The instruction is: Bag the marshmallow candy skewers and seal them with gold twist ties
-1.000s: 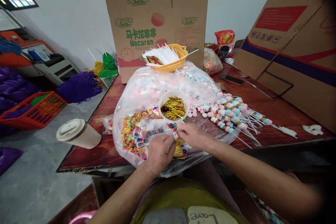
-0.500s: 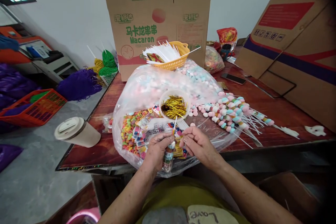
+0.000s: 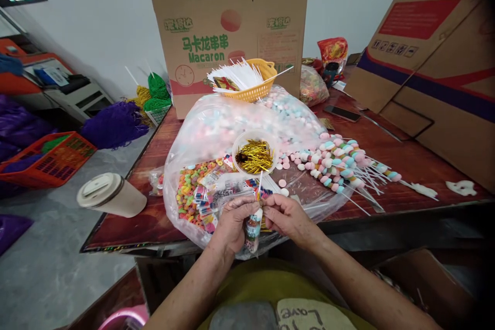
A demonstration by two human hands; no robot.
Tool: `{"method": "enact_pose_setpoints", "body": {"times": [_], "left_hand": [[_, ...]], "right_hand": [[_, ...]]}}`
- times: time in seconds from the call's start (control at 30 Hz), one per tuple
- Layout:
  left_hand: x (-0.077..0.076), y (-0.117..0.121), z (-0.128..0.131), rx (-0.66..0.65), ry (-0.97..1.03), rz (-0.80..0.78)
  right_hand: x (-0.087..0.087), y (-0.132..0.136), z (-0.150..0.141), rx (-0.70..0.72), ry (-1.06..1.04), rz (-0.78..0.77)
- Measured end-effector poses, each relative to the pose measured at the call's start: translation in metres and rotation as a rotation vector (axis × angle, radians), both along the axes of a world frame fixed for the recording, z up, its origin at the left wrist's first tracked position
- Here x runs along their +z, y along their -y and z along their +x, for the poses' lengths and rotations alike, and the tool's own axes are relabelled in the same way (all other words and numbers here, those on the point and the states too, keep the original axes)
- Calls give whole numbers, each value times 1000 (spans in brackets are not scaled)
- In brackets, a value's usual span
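Observation:
Wrapped in a clear printed bag, a candy skewer [image 3: 252, 232] hangs with its candies downward, its white stick poking up between my hands. My left hand [image 3: 235, 223] is closed around the bag's gathered neck. At that neck shows a bit of gold twist tie [image 3: 258, 194]. My right hand [image 3: 286, 219] pinches there, touching the left fingertips; its fingers partly hide the tie. Just beyond stands a round clear tub [image 3: 236, 140] of gold twist ties [image 3: 255, 155]. Printed bags [image 3: 220, 191] and colourful ring candies [image 3: 186, 193] lie left of the hands.
Several marshmallow skewers [image 3: 340, 162] are piled on the right of the table [image 3: 390, 139]. Behind the tub sit a big bag of marshmallows [image 3: 216, 118] and a yellow basket [image 3: 253, 95] of sticks. A lidded cup [image 3: 116, 197] stands left. Cardboard boxes [image 3: 232, 26] rise behind and right.
The wrapped skewer has come up into view in my left hand, upright stick showing. My right hand drew off to the right, fingers loosely curled, then returned to pinch at the bag's neck.

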State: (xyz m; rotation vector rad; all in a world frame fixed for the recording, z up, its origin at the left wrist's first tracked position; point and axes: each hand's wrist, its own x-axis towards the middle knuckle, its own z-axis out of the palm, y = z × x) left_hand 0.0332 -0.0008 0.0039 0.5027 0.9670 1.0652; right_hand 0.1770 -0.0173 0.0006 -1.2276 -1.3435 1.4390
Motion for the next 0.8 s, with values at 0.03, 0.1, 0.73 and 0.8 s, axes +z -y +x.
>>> {"method": "enact_pose_setpoints", "body": {"times": [0.03, 0.1, 0.73, 0.8], "left_hand": [[0, -1, 0, 15, -6, -12], [2, -4, 0, 31, -25, -37], [-18, 8, 4, 9, -39, 117], [-18, 8, 8, 80, 8, 86]], "right_hand": [[2, 2, 3, -16, 53, 59], [9, 5, 9, -71, 138, 200], [-12, 5, -10, -119, 493, 496], [-17, 8, -12, -213, 420, 459]]}}
